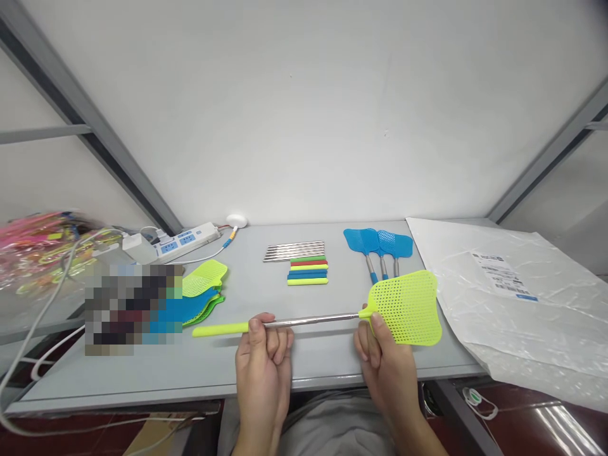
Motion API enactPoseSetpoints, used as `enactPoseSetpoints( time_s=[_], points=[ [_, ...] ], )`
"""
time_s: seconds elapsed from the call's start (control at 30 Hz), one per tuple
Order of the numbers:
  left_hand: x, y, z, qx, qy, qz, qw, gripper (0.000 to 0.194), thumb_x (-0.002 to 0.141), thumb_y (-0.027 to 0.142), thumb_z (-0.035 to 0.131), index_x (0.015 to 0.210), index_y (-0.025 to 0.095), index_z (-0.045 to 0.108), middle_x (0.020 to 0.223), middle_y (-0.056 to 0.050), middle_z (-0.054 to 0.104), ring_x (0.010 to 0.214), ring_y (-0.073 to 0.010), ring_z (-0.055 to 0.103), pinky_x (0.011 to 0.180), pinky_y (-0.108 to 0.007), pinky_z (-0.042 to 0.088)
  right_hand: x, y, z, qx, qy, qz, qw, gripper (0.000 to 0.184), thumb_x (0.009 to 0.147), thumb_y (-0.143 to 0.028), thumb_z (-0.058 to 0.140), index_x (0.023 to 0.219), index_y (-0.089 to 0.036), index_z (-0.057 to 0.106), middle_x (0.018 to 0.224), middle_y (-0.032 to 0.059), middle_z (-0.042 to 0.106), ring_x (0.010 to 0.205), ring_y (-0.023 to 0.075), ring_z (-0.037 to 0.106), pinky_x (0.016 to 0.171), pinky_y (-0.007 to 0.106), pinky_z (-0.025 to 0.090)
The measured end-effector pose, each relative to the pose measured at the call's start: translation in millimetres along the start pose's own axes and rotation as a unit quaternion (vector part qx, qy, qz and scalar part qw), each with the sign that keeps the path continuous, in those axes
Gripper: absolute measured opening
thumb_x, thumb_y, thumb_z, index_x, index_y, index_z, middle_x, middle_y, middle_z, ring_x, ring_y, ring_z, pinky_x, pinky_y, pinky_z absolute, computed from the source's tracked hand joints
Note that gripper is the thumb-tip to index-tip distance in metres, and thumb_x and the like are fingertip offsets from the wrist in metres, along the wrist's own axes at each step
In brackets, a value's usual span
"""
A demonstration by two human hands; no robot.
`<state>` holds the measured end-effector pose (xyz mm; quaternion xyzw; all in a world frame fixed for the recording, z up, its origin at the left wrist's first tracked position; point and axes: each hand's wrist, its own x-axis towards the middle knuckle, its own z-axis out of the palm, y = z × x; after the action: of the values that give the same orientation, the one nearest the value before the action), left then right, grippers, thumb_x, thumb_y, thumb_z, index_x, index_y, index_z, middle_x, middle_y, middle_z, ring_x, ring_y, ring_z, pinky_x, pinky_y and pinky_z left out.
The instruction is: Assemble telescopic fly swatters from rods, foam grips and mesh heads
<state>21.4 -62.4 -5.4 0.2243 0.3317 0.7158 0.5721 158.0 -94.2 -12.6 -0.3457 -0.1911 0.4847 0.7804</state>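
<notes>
A yellow-green fly swatter [403,309] with a metal telescopic rod [313,320] lies level across both hands, above the table's front part. My left hand [264,361] is closed around the swatter where its yellow handle [221,329] meets the rod. My right hand [387,364] grips the neck at the base of the perforated head, thumb on top. Just behind that head lie several blue fly swatters [379,242] with metal rods. Further back in the middle are loose metal rods [294,251] and a stack of coloured handles [308,272].
Loose yellow-green and blue swatter heads [204,278] are piled at left, beside a pixelated patch. A white power strip [187,242] with cables stands behind them. Plastic-wrapped colourful items [42,253] fill the far left. A large white plastic package [513,304] covers the table's right end.
</notes>
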Motion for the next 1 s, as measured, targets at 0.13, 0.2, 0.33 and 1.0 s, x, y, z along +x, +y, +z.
enactPoseSetpoints(
  time_s=[0.13,0.2,0.33,1.0],
  points=[
    [-5.3,-7.4,3.0,0.002,-0.023,-0.03,0.999,0.025,0.086,0.041,0.067,0.09,0.016,0.065,0.053,0.01,0.019,0.047,-0.0052,0.023,0.052,-0.021,0.035,-1.0,1.3,1.1,0.0,-0.002,0.019,1.0,0.019,0.084,-0.032,0.07,0.08,-0.019,0.056,0.047,-0.0123,0.027,0.043,0.0057,0.018,0.043,0.022,0.024],
    [-10.7,-10.7,7.5,0.001,-0.039,-0.048,0.998,0.025,0.088,0.041,0.065,0.09,0.016,0.065,0.053,0.01,0.018,0.047,-0.0054,0.022,0.052,-0.021,0.034,-1.7,1.4,1.4,0.005,-0.005,0.022,1.0,0.017,0.085,-0.031,0.069,0.084,-0.019,0.057,0.046,-0.0124,0.027,0.043,0.0058,0.018,0.043,0.022,0.024],
    [-18.7,-10.7,18.4,0.006,-0.055,-0.043,0.998,0.026,0.09,0.042,0.061,0.089,0.016,0.064,0.054,0.01,0.016,0.048,-0.0056,0.02,0.051,-0.021,0.03,-1.9,-0.2,1.0,0.03,-0.004,0.022,0.999,0.013,0.087,-0.026,0.067,0.092,-0.019,0.058,0.045,-0.0126,0.028,0.043,0.0065,0.017,0.043,0.022,0.023],
    [28.7,35.7,-3.7,0.034,-0.115,-0.059,0.991,0.033,0.092,0.044,0.05,0.086,0.017,0.068,0.083,-0.005,0.062,0.082,-0.0198,0.06,0.078,-0.038,0.054,14.0,-13.2,-6.3,0.021,0.081,-0.026,0.996,0.032,0.088,-0.031,0.064,0.068,-0.021,0.04,0.049,-0.0097,0.03,0.047,0.0086,0.026,0.046,0.024,0.03]
  ],
)
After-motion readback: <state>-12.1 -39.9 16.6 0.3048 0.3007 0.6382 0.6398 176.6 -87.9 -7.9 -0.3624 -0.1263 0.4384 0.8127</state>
